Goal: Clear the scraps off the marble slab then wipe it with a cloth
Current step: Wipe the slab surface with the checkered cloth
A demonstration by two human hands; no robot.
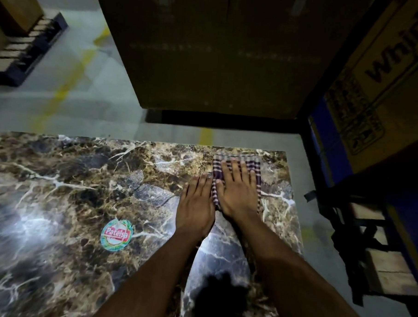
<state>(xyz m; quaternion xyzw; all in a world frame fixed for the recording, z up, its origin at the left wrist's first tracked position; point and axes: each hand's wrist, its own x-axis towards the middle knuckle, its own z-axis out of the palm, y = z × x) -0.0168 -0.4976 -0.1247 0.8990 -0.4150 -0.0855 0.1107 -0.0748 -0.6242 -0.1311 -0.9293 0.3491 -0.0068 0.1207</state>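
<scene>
A brown and grey marble slab (77, 191) with white veins fills the lower part of the view. Near its far right corner lies a folded purple and white checked cloth (253, 164). My right hand (236, 190) lies flat on the cloth, fingers spread, pressing it to the slab. My left hand (196, 205) lies flat on the bare marble right beside it, fingertips touching the cloth's left edge. A round green and red sticker (115, 234) is on the slab, left of my left forearm. No loose scraps show on the marble.
A large cardboard box (208, 50) stands just beyond the slab on a grey floor with yellow lines (70, 80). Another printed carton (386, 77) on a blue rack sits at the right. A pallet (23, 52) lies far left. A dark frame (358, 236) stands beside the slab's right edge.
</scene>
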